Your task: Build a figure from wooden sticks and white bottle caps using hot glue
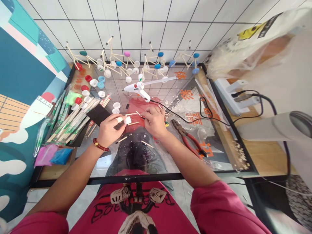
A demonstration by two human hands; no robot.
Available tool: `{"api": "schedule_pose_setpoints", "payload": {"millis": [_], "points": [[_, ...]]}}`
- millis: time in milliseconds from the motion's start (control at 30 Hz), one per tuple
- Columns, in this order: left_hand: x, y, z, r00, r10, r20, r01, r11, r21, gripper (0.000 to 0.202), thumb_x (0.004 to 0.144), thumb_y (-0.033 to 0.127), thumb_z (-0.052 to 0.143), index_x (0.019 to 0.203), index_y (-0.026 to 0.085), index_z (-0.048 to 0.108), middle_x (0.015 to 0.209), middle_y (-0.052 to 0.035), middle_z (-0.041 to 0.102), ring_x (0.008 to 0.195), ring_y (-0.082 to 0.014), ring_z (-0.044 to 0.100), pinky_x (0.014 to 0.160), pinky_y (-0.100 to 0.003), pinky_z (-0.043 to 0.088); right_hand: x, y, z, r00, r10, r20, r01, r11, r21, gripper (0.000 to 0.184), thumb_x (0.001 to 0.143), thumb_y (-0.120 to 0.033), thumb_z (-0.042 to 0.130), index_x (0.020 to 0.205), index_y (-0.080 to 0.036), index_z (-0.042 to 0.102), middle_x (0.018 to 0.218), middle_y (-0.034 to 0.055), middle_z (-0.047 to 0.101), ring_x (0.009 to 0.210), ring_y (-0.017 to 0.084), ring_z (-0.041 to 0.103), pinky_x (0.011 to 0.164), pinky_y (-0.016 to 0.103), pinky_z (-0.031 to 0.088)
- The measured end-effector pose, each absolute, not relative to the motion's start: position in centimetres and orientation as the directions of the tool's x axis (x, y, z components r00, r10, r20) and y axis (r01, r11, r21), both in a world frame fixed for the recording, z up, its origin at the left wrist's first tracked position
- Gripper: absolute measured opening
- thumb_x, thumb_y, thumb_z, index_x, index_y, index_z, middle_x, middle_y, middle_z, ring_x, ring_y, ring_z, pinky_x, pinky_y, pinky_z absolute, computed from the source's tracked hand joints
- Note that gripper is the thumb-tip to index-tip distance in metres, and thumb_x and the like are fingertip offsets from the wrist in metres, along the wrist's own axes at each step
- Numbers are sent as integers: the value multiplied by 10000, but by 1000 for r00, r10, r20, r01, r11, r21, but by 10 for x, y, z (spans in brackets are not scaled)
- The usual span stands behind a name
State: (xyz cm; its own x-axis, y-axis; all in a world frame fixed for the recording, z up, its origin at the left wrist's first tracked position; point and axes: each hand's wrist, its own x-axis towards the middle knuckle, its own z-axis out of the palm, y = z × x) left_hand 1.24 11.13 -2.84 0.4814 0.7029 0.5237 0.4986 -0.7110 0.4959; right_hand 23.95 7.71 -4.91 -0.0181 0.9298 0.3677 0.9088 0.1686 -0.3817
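Observation:
Over a glass table (219,152), my left hand (109,128) is closed on a white bottle cap (127,120) with thin wooden sticks glued to it. My right hand (154,121) is closed too, pinching the end of one of those sticks (137,113) beside the cap. Loose sticks (147,144) lie on the glass just under both hands. A white hot glue gun (138,87) rests on the table right behind my hands, its black cord running off to the right.
Several stick-and-cap models (122,65) stand along the tiled back wall. Loose caps (94,83), wrapped chopsticks (70,120) and a black card (98,113) lie to the left. Red-handled pliers (191,139) lie right of my hands. A white power strip (234,97) sits far right.

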Motion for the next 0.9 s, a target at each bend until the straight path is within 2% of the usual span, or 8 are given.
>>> {"api": "schedule_pose_setpoints", "payload": {"millis": [267,600,900], "points": [[12,111,-28,486,699,525,495,-715,494,201,860,152,663,1042,177,743,1078,-79,745,966,-202,728,904,-319,596,239,77,-48,-16,929,369,909,167,-382,330,814,-42,554,982,-245,752,1011,59,693,1001,239,543,871,395,286],[12,110,-28,475,733,487,524,-680,513,188,867,177,652,1031,196,742,1087,-68,746,959,-199,724,905,-329,593,239,75,-45,-72,908,412,905,234,-356,433,860,-31,544,1134,-307,733,1020,42,673,1001,220,550,934,403,286],[12,110,-29,476,729,492,524,-684,507,205,862,186,658,1049,199,740,1085,-65,744,971,-201,723,918,-330,590,239,75,-46,-79,907,414,887,254,-386,449,847,-35,532,1129,-311,746,1014,42,683,1009,219,541,931,405,276]]}}
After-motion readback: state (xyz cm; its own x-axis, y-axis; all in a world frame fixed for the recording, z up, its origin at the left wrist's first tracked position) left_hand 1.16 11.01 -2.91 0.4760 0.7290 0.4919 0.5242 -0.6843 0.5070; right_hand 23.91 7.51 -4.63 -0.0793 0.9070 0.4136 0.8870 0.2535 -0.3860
